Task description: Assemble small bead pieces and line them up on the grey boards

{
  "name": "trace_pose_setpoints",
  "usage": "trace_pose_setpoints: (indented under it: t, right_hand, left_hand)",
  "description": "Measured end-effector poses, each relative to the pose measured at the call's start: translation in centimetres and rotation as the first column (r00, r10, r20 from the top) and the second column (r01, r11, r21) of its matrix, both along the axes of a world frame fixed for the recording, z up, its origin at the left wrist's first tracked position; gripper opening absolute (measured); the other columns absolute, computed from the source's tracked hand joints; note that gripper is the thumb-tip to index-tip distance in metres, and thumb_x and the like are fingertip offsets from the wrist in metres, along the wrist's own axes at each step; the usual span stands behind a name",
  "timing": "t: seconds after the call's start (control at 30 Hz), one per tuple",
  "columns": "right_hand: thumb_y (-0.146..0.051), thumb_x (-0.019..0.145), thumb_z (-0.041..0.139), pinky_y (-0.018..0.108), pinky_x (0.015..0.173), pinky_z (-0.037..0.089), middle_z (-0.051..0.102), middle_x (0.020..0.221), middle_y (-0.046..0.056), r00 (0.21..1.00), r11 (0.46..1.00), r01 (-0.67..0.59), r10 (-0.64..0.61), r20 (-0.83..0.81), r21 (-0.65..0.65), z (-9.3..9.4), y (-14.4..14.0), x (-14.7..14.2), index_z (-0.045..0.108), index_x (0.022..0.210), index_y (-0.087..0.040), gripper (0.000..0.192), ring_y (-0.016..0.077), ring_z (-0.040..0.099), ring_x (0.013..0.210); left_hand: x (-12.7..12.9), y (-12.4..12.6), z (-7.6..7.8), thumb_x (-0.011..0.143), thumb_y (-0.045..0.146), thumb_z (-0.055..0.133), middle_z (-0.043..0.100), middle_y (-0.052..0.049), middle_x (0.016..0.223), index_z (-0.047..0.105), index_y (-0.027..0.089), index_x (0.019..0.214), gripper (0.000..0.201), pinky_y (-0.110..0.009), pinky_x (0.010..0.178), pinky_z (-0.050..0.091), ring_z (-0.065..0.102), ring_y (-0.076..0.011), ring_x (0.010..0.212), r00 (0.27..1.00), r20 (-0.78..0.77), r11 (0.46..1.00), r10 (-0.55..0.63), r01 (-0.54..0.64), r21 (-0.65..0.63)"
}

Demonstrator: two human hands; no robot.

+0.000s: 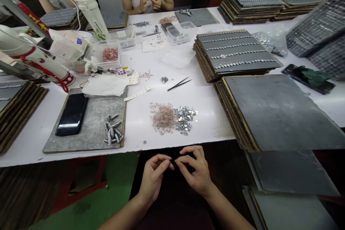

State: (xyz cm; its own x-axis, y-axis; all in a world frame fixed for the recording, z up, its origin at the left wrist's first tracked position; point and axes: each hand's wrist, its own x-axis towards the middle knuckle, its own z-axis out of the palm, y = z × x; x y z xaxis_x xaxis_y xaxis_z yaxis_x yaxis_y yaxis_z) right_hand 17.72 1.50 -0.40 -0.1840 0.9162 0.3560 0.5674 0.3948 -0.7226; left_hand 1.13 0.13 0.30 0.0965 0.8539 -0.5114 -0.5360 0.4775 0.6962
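Just off the table's front edge, my left hand point(155, 174) is closed in a pinch, thumb pressed to the index finger. Facing it, my right hand point(198, 172) brings thumb and index tips together while its other fingers curve apart. Anything between the fingertips is too small to make out. On the table ahead of my hands lies a pile of small pinkish clear rings point(164, 118), touching a pile of small silver discs point(185, 119). Black tweezers point(179, 84) lie behind these piles, beside a small silver cluster point(164, 79).
A grey board point(94, 115) at left carries a phone point(72, 114) and several silver stacks point(111, 129). Stacked boards point(285, 111) stand at right; another stack point(237, 50) bears rows of discs. A thermos point(35, 61) stands at left. A co-worker's hands point(151, 3) are across the table.
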Motion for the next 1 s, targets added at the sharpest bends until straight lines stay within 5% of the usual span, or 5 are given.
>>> trace_pose_setpoints:
  t: [0.17, 0.3, 0.43, 0.73, 1.0]
  right_hand:
    - [-0.018, 0.082, 0.063, 0.037, 0.082, 0.037, 0.059, 0.092, 0.002, 0.981, 0.977, 0.161, -0.174, 0.084, 0.137, 0.0, 1.0, 1.2, 0.069, 0.084, -0.027, 0.011, 0.0188, 0.051, 0.091]
    - [-0.030, 0.088, 0.060, 0.039, 0.084, 0.032, 0.060, 0.104, 0.004, 0.913, 0.925, 0.325, -0.361, 0.190, 0.196, 0.0, 2.2, 1.9, 0.069, 0.103, -0.030, 0.017, 0.0219, 0.049, 0.096]
    - [-0.039, 0.089, 0.059, 0.040, 0.085, 0.030, 0.060, 0.115, 0.005, 0.885, 0.928, 0.312, -0.362, 0.294, 0.204, -0.2, 2.6, 2.0, 0.067, 0.114, -0.033, 0.027, 0.0244, 0.047, 0.101]
    - [-0.017, 0.082, 0.069, 0.035, 0.082, 0.038, 0.067, 0.088, 0.000, 0.936, 0.921, 0.270, -0.320, 0.150, 0.282, -0.7, 2.3, 3.4, 0.071, 0.087, -0.028, 0.012, 0.0167, 0.057, 0.086]
    - [-0.016, 0.078, 0.073, 0.033, 0.077, 0.044, 0.066, 0.080, 0.001, 0.913, 0.881, 0.364, -0.401, 0.069, 0.301, -0.1, 4.0, 3.1, 0.070, 0.082, -0.024, 0.009, 0.0160, 0.057, 0.079]
  left_hand:
    - [-0.1, -0.1, -0.2, 0.074, 0.028, 0.078, 0.069, -0.001, 0.069, 0.074, 0.016, 0.083, 0.016, -0.022, 0.073, 0.047, 0.061, -0.0112, 0.069, 0.999, -0.030, 1.000, -0.013, 0.012, -0.006]
    - [0.0, -0.1, -0.4, 0.074, 0.030, 0.078, 0.071, -0.002, 0.071, 0.074, 0.016, 0.085, 0.018, -0.022, 0.076, 0.047, 0.063, -0.0120, 0.072, 0.998, -0.064, 1.000, -0.020, 0.020, -0.006]
    - [0.1, -0.1, -0.5, 0.074, 0.030, 0.078, 0.074, -0.003, 0.075, 0.075, 0.017, 0.088, 0.020, -0.023, 0.079, 0.048, 0.066, -0.0134, 0.076, 0.992, -0.126, 0.999, -0.027, 0.030, 0.026]
    - [-0.2, -0.5, -1.2, 0.075, 0.029, 0.077, 0.075, -0.004, 0.079, 0.074, 0.018, 0.092, 0.020, -0.024, 0.077, 0.051, 0.069, -0.0157, 0.078, 0.973, -0.228, 0.994, -0.041, 0.063, 0.088]
    - [-0.6, -0.8, -1.4, 0.073, 0.027, 0.079, 0.074, -0.002, 0.078, 0.073, 0.018, 0.086, 0.017, -0.022, 0.075, 0.052, 0.069, -0.0145, 0.077, 0.976, -0.217, 0.992, -0.015, 0.042, 0.120]
